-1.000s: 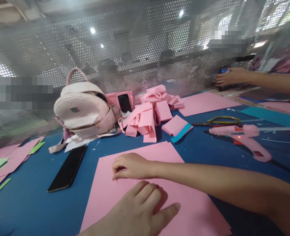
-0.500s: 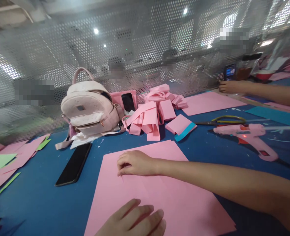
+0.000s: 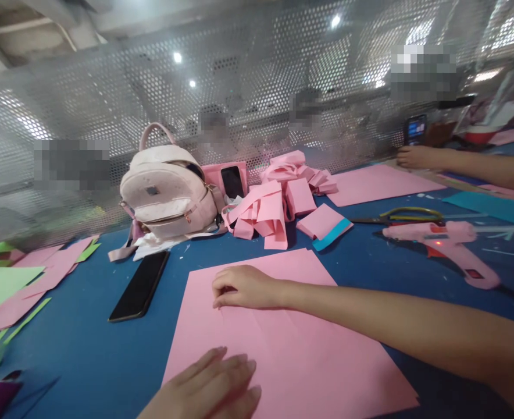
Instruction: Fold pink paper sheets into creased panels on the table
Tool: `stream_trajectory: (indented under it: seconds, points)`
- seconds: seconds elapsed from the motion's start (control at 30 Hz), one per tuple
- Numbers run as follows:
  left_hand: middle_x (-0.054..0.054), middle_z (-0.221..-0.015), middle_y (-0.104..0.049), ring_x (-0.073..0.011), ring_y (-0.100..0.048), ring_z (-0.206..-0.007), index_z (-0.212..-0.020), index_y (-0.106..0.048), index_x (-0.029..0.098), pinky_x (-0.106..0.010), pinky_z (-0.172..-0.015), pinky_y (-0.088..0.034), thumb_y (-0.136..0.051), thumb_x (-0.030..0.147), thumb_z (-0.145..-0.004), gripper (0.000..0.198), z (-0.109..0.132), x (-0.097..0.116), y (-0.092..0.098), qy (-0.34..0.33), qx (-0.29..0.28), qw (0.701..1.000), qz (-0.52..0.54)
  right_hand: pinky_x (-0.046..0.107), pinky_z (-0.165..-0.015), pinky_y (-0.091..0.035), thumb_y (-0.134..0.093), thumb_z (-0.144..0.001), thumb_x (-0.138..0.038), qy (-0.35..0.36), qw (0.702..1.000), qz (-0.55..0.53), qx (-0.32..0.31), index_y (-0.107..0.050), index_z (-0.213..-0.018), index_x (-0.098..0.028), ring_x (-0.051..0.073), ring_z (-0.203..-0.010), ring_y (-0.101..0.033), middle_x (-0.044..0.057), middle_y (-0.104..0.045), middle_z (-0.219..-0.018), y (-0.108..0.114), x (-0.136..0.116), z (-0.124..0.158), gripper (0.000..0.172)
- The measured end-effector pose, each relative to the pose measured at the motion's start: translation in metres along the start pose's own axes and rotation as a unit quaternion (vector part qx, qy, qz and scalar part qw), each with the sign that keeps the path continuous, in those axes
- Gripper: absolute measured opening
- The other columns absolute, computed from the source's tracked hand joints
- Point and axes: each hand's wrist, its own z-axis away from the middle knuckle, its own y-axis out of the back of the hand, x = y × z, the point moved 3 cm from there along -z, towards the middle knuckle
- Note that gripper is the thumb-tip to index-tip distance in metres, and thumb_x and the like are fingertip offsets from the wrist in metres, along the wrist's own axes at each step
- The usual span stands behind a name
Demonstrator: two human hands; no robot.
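Sheets of pink paper [image 3: 309, 355] lie on the blue table in front of me, with faint lines on the top sheet. My right hand [image 3: 246, 287] rests on their upper part, fingers curled and thumb drawn in. Whatever its fingertips may pinch is too small or hidden to name. Low in the view, my left hand [image 3: 209, 387] is open, its fingers stretched out over the left part of the paper. I cannot tell whether its palm touches the sheet.
Around the paper are a black phone [image 3: 139, 287], a pale backpack [image 3: 170, 189], folded pink paper pieces [image 3: 261, 212], scissors [image 3: 407, 216] and a pink glue gun [image 3: 446, 241]. Pink and green paper [image 3: 52, 273] lies left. Another person's hand [image 3: 423, 157] reaches in at right, beside a metal mesh screen.
My left hand has shifted left over the paper, its fingers closer together. My right hand stays at the same place on the sheet. The view has turned slightly left.
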Motion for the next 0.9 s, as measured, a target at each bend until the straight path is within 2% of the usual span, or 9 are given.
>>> stream_trajectory:
  seconds: [0.17,0.23,0.3,0.4,0.47,0.57,0.73,0.83,0.9]
  points:
    - [-0.008,-0.144,-0.057,-0.0208,-0.056,-0.130,-0.143,-0.050,0.015,-0.034,-0.108,-0.046,-0.027,0.041,-0.107,0.050,0.007,-0.029,0.002,-0.030,-0.059,0.997,-0.051,0.023,-0.063,-0.030,-0.070,-0.089,-0.025,0.000,1.000,0.005,-0.002,-0.055,-0.069,-0.018,0.012,-0.075,-0.052,-0.005,-0.057,-0.074,0.001,-0.003,0.000,0.025]
    - [-0.009,-0.144,-0.056,-0.0207,-0.056,-0.129,-0.144,-0.049,0.013,-0.033,-0.106,-0.048,-0.027,0.024,-0.106,0.046,0.008,-0.037,0.001,-0.017,-0.069,0.996,-0.059,0.023,-0.063,-0.031,-0.071,-0.087,-0.023,-0.003,1.000,0.009,-0.001,-0.056,-0.071,-0.018,0.012,-0.075,-0.051,-0.005,-0.057,-0.075,0.001,-0.003,0.000,0.023]
    - [-0.008,-0.144,-0.057,-0.0199,-0.056,-0.130,-0.143,-0.050,0.012,-0.033,-0.105,-0.049,-0.029,0.002,-0.094,0.055,0.007,-0.043,0.001,-0.004,-0.062,0.996,-0.066,0.023,-0.063,-0.031,-0.073,-0.084,-0.020,-0.005,1.000,0.015,0.002,-0.055,-0.073,-0.019,0.012,-0.074,-0.050,-0.005,-0.056,-0.077,0.001,-0.003,0.000,0.021]
    - [-0.009,-0.142,-0.058,-0.0222,-0.059,-0.127,-0.140,-0.052,0.010,-0.036,-0.100,-0.054,-0.033,-0.002,-0.080,0.064,0.002,-0.047,0.004,0.000,-0.061,0.995,-0.073,0.023,-0.065,-0.033,-0.074,-0.082,-0.019,-0.005,1.000,0.021,0.007,-0.056,-0.075,-0.019,0.013,-0.078,-0.051,-0.004,-0.056,-0.080,0.001,-0.002,0.000,0.020]
    - [-0.010,-0.137,-0.062,-0.0237,-0.063,-0.121,-0.136,-0.056,0.009,-0.038,-0.095,-0.057,-0.034,-0.001,-0.079,0.061,-0.003,-0.047,0.007,-0.014,-0.069,0.994,-0.083,0.024,-0.068,-0.035,-0.075,-0.083,-0.020,-0.008,1.000,0.024,0.011,-0.057,-0.078,-0.019,0.014,-0.081,-0.051,-0.003,-0.058,-0.084,0.001,-0.002,-0.001,0.018]
    - [-0.010,-0.129,-0.068,-0.0247,-0.066,-0.117,-0.131,-0.061,0.011,-0.040,-0.094,-0.058,-0.036,0.004,-0.089,0.049,-0.007,-0.044,0.006,-0.025,-0.052,0.995,-0.080,0.025,-0.072,-0.036,-0.075,-0.084,-0.021,-0.015,0.999,0.026,0.013,-0.060,-0.082,-0.019,0.015,-0.085,-0.052,-0.002,-0.060,-0.087,0.002,0.000,-0.002,0.015]
    - [-0.009,-0.134,-0.064,-0.0232,-0.055,-0.131,-0.131,-0.061,0.012,-0.033,-0.106,-0.050,-0.041,0.016,-0.102,0.035,-0.016,-0.028,-0.008,-0.073,-0.002,0.997,0.003,0.026,-0.078,-0.036,-0.075,-0.085,-0.026,-0.023,0.999,0.032,0.014,-0.063,-0.082,-0.019,0.015,-0.087,-0.052,-0.002,-0.057,-0.086,0.001,0.004,-0.003,0.014]
    - [-0.014,-0.143,-0.056,-0.0232,-0.049,-0.137,-0.138,-0.053,0.006,-0.033,-0.110,-0.046,-0.043,0.019,-0.102,0.039,-0.036,-0.021,-0.009,-0.112,-0.054,0.990,0.059,0.027,-0.079,-0.036,-0.075,-0.085,-0.027,-0.022,0.999,0.034,0.014,-0.065,-0.083,-0.020,0.015,-0.088,-0.052,-0.002,-0.057,-0.087,0.001,0.004,-0.003,0.013]
    - [-0.015,-0.146,-0.052,-0.0224,-0.048,-0.137,-0.142,-0.047,0.005,-0.033,-0.111,-0.045,-0.047,0.021,-0.100,0.045,-0.055,-0.020,-0.006,-0.102,-0.096,0.986,0.096,0.027,-0.079,-0.036,-0.075,-0.085,-0.027,-0.020,0.999,0.034,0.013,-0.065,-0.084,-0.020,0.015,-0.088,-0.053,-0.002,-0.058,-0.087,0.001,0.004,-0.003,0.013]
